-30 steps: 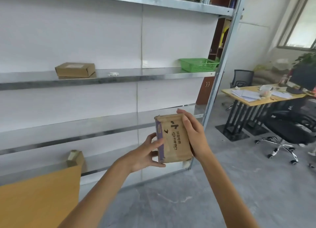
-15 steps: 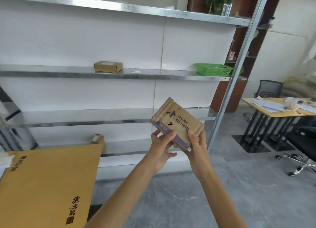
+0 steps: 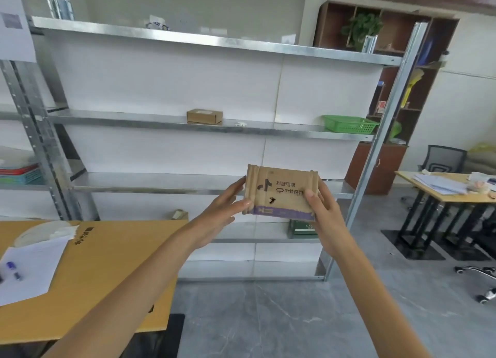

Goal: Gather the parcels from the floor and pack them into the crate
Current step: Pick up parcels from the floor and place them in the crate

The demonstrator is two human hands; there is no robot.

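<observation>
Small brown cardboard parcel (image 3: 280,192) held in mid-air at chest height, in front of a metal shelving rack (image 3: 204,128). Printed face turned toward the camera, dark lettering across the middle, purple strip along the lower edge, a small tear near the centre. Left hand (image 3: 222,211) at the parcel's left end, thumb on the front lower corner, fingers behind; grip clenched on the parcel. Right hand (image 3: 320,210) at the parcel's right end, thumb pressed on the front face, fingers wrapped behind; grip likewise clenched on the parcel. Both forearms bare, reaching up from the bottom of the view.

Behind, on the rack's middle shelf: a second small cardboard box (image 3: 204,116), lying flat, and well to its right a green plastic basket (image 3: 349,123). On the lowest shelf, partly hidden behind the held parcel: a dark green box (image 3: 302,227). Further left on the same level, a small tan object (image 3: 179,214), too small to identify.

Lower left: large flat cardboard sheet (image 3: 102,272) with white paper (image 3: 29,272) lying on it. Right: wooden worktop (image 3: 445,186) on black legs, carrying loose papers, with a black office chair (image 3: 442,160) behind it. Grey floor (image 3: 281,317) below. No crate identifiable in view.
</observation>
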